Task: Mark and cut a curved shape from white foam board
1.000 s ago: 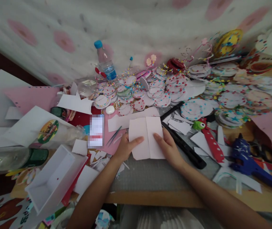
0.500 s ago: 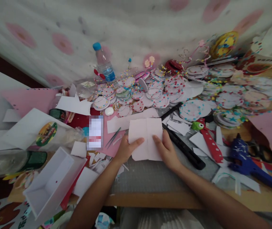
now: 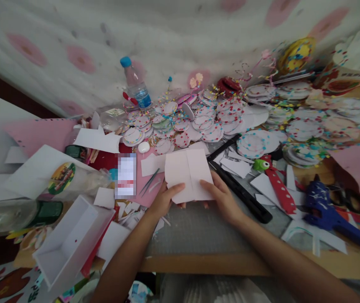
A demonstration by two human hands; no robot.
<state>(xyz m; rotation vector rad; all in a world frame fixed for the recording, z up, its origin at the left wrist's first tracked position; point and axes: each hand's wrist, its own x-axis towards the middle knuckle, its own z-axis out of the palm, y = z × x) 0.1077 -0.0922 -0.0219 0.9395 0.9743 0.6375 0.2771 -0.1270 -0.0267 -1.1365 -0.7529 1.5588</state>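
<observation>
Your left hand [image 3: 163,202] and right hand [image 3: 226,202] hold the card [image 3: 180,170] by opposite sides over the worktop [image 3: 205,264], thumbs on top, fingers curled beneath; the step looks like steadying its middle seam [image 3: 190,170]; any next move calls for even, light pressure

The left forearm [image 3: 129,252] and right forearm [image 3: 277,250], both bare, slant inward. The left hand [image 3: 163,201] and right hand [image 3: 225,198] grip, apart, left thumb [image 3: 176,190] and right thumb [image 3: 207,185] uppermost, pointing inward; the fingers [image 3: 183,205] are mostly hidden underneath.
</observation>
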